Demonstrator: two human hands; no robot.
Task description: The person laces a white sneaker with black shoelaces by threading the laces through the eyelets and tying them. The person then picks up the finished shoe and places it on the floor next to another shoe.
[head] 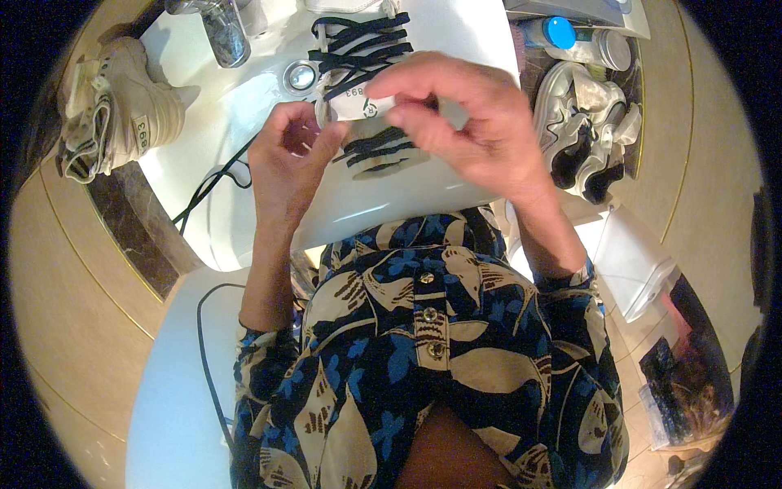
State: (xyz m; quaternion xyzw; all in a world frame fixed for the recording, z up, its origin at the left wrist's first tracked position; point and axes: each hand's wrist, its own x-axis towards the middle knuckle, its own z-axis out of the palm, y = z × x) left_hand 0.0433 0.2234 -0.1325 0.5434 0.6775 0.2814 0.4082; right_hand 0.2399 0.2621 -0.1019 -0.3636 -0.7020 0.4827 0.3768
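Observation:
Before me, over a white sink basin, is a pale sneaker with black shoelaces criss-crossed along its upper part. A white tongue with dark printing shows below the crossings. My left hand is at the shoe's left edge, thumb and fingers curled around that edge. At the tongue's right end is my right hand, thumb and index finger near each other; whether they pinch it cannot be told. More dark lace lies below, between the hands. Long black lace ends trail down to the left over the basin.
Another white sneaker stands on the left rim. A metal drain fitting and a clear container are at the upper left. White shoes, a blue-capped bottle and a jar are on the right. Lower right hangs a white container.

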